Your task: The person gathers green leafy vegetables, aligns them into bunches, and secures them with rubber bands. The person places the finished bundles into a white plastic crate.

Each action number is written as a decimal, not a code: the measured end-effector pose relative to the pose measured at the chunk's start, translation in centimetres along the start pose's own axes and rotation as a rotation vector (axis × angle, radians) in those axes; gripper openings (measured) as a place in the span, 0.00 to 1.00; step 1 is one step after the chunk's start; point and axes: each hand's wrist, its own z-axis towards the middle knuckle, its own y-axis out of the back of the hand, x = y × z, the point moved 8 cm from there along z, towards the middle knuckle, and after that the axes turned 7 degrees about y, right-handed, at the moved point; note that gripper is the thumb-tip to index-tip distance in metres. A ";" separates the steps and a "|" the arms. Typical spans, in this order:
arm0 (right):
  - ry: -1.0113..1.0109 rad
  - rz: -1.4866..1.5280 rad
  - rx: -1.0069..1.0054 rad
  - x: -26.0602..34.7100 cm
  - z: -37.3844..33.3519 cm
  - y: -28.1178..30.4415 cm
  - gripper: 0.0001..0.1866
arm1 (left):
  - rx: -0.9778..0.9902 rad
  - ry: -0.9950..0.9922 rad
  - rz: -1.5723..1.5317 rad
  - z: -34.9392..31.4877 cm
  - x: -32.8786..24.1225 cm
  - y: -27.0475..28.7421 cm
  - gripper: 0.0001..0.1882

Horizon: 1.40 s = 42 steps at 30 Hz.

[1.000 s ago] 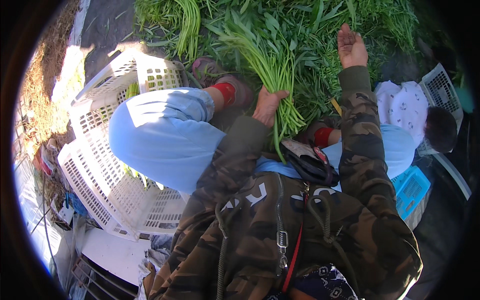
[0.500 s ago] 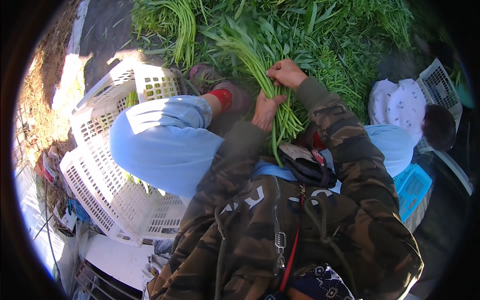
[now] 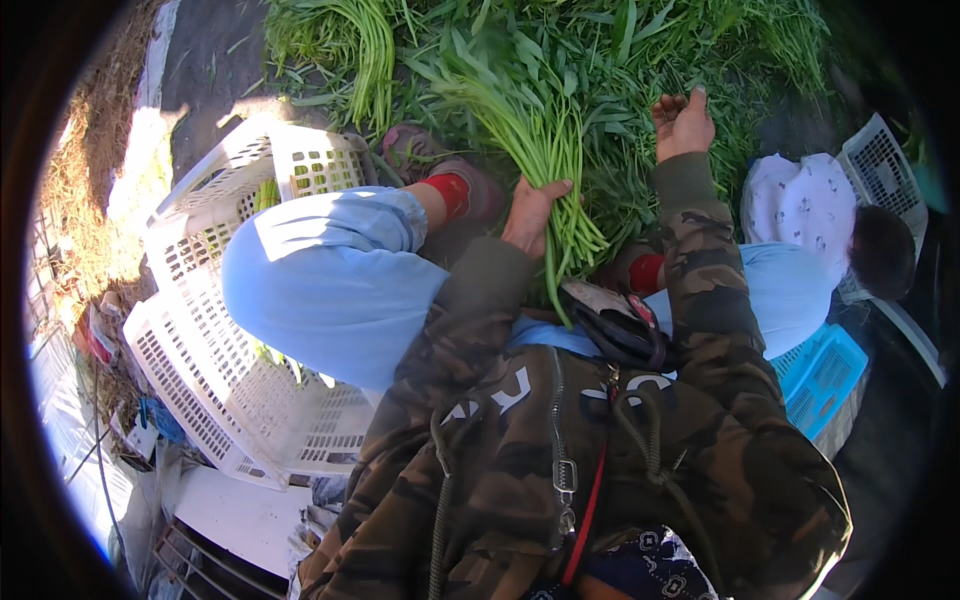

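My left hand (image 3: 532, 214) is closed around the stems of a bunch of water spinach (image 3: 548, 135), held in front of my lap. Its leaves point up and away, and the cut stem ends hang below my thumb toward my waist. Off to the right, my right hand (image 3: 684, 126) is raised over the greens, palm partly up, fingers loosely bent and apart, with nothing visible in it. Beyond both hands spreads a large heap of loose leafy greens (image 3: 660, 50). Another bunch of greens (image 3: 372, 65) lies at its left with stems toward me.
White plastic crates (image 3: 205, 265) stand at my left, holding some green stems. A blue basket (image 3: 822, 375) sits by my right knee. Farther right are a patterned white cloth (image 3: 800, 215) and another crate (image 3: 882, 165). A dark pouch (image 3: 610, 322) rests at my waist.
My right hand has let go of the stems and moved right and away, its fingers loosening. My left hand still grips the bunch in nearly the same place.
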 end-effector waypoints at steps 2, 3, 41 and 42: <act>-0.322 -0.271 0.163 -4.2 -1.9 2.4 0.25 | 0.106 -0.034 -0.018 1.0 0.3 0.2 0.16; -0.391 -0.447 0.259 -5.4 -5.0 2.1 0.28 | 0.148 -0.058 -0.030 1.4 0.2 0.2 0.15; -0.055 0.182 0.712 2.2 -16.2 -12.4 0.23 | -0.291 -0.479 1.027 -7.5 -12.7 -4.3 0.37; -0.057 0.229 0.683 2.5 -16.4 -12.7 0.23 | -0.289 -0.594 1.044 -8.0 -13.3 -4.9 0.39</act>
